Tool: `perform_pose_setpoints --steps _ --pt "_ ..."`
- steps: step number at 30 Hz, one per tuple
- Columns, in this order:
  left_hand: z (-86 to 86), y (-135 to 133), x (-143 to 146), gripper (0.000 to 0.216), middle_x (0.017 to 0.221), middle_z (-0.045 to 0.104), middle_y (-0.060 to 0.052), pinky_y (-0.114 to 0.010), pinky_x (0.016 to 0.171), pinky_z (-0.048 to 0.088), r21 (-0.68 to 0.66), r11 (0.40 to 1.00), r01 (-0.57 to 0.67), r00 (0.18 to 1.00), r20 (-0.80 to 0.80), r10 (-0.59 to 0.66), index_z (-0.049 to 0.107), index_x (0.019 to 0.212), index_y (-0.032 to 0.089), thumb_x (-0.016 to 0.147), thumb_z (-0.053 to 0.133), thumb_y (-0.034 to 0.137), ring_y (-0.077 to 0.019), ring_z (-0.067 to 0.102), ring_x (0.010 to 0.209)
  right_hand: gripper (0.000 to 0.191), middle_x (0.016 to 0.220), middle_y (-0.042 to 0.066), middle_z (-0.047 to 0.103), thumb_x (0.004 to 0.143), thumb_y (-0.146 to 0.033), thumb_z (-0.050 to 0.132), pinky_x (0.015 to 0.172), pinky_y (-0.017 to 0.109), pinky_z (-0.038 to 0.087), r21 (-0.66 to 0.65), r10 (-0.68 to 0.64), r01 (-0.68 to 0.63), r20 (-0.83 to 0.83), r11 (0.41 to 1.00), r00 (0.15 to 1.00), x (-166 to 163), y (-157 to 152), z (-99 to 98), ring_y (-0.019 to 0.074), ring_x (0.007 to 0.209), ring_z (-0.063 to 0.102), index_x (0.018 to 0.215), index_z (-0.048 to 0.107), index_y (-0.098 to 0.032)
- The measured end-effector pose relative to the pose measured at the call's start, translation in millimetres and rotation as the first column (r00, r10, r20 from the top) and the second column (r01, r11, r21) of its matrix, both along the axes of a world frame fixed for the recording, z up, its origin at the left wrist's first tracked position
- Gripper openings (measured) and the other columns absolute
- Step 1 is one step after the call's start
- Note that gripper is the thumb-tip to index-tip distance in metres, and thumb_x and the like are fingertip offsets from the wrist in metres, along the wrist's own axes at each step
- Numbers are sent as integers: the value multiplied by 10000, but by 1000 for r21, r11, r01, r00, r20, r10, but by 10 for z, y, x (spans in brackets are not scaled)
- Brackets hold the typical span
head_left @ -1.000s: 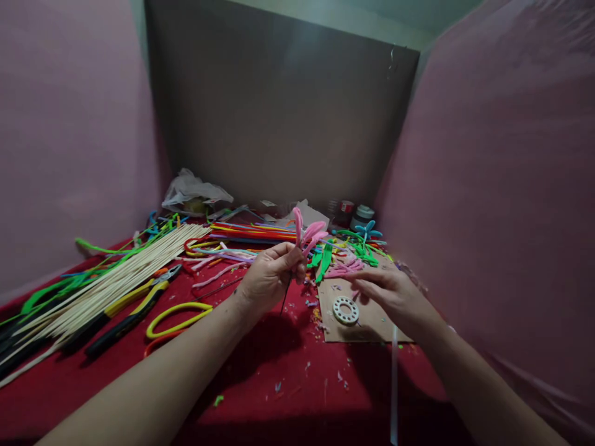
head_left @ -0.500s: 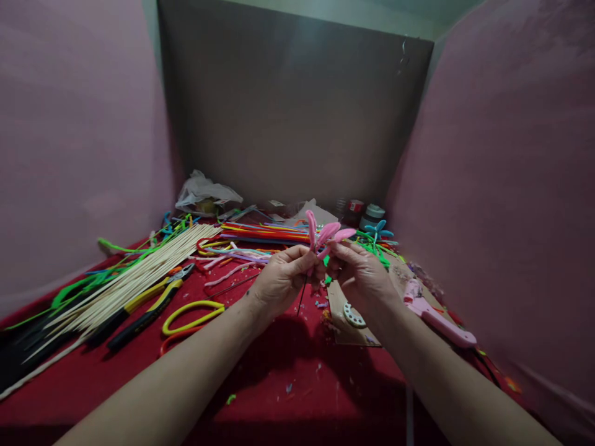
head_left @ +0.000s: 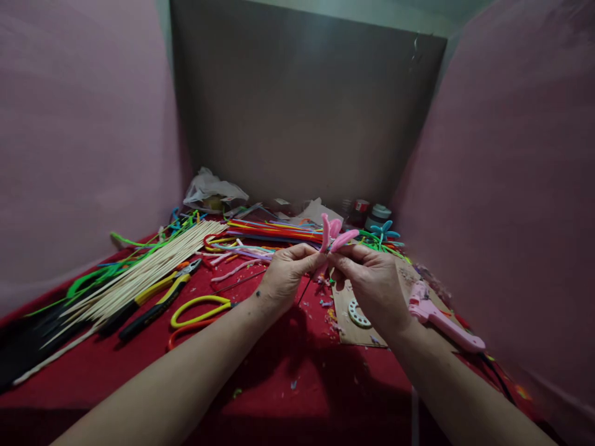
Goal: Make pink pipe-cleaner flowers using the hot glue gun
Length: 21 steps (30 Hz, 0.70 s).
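Left hand (head_left: 286, 272) pinches a pink fuzzy flower (head_left: 335, 234) at its base, thumb and fingers closed tight on it. Right hand (head_left: 372, 282) pinches the same flower from the other side, fingertips closed on the bottom of the pink loops. The hands touch each other there. The flower is up in the air between them, above the red cloth (head_left: 279, 378), with its loops pointing up. A thin dark stem (head_left: 304, 289) hangs down from it under the left hand.

A second ago only the left hand held the flower. The right hand was low and flat over the card (head_left: 346, 333), near the white ring (head_left: 359, 314). Now it has come up and joined in, so two hands work on the flower and not one.

The ring lies on the card, just under the right hand. A pink glue gun (head_left: 441, 322) lies beside the right wrist. Off to the left lie sticks (head_left: 153, 266), pliers (head_left: 155, 300) and a yellow loop (head_left: 199, 308). More fuzzy wires (head_left: 274, 232) sit behind the hands.
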<state>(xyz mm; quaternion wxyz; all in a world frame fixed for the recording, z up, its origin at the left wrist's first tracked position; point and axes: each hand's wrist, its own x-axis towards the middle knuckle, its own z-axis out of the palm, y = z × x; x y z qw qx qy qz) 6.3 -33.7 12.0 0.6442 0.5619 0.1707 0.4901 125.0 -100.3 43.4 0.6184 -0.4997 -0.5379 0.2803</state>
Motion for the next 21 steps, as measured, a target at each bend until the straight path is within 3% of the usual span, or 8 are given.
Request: perform_pose_setpoints --steps 10,15,21 --pt "-14 26 -11 203 556 533 20 -233 580 347 0 1000 0 1000 -13 0 600 586 133 680 706 278 -83 446 540 138 509 -11 561 710 -266 645 429 231 364 14 26 -26 -33 1000 999 6 44 -29 81 445 443 715 699 -139" --pt "3 23 -27 208 546 523 22 -225 576 336 28 1000 9 1000 -29 -9 590 571 133 682 701 269 -81 438 536 120 525 -9 567 680 -270 673 424 232 367 -1 105 -106 -139 994 985 28 82 -60 84 450 440 689 696 -153" --pt "9 20 -40 202 567 551 10 -235 608 359 67 997 45 999 -32 -43 580 584 137 711 677 260 -93 466 558 97 560 -11 576 624 -246 720 438 216 292 6 149 -151 -214 988 965 65 119 -90 58 467 362 677 720 -165"
